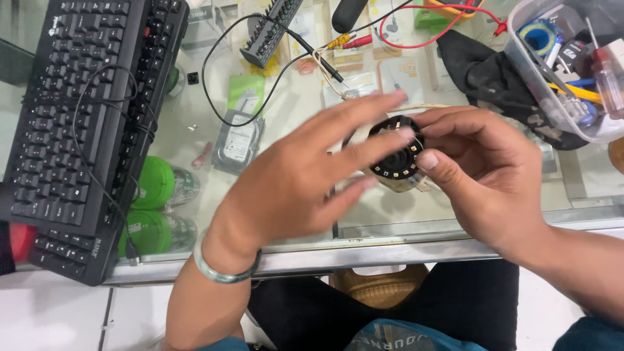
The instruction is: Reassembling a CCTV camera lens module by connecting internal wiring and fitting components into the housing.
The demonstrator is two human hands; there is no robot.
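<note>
— What do the two hands have between them?

— A small round camera module (395, 156), black, with a ring of little pale squares around the lens. It sits above the glass table (416, 224), near the front edge and somewhat right of the middle. The right hand (484, 179) has it pinched: thumb against the lower side of the ring, forefinger curled over the top.

— And the left?

— The left hand (305, 179) comes across from the left with its fingers stretched out and spread. The fingertips lie over the module's left side and top; the hand is blurred, so I cannot tell whether they press on it or only brush it. It is not closed around anything. A pale green bangle (224, 273) rings that wrist.

— What lies about on the glass?

— A black keyboard (78, 117) along the left edge, its cable looped over the keys. Just right of it, under the glass, two bottles with green caps (155, 182). A bare hard drive (239, 140) lies towards the middle, with a black wire curling round it. At the far right corner stands a clear plastic tub (552, 107) of tools, a dark cloth (494, 78) beside it, and red and black test leads (416, 42) run along the far edge.
</note>
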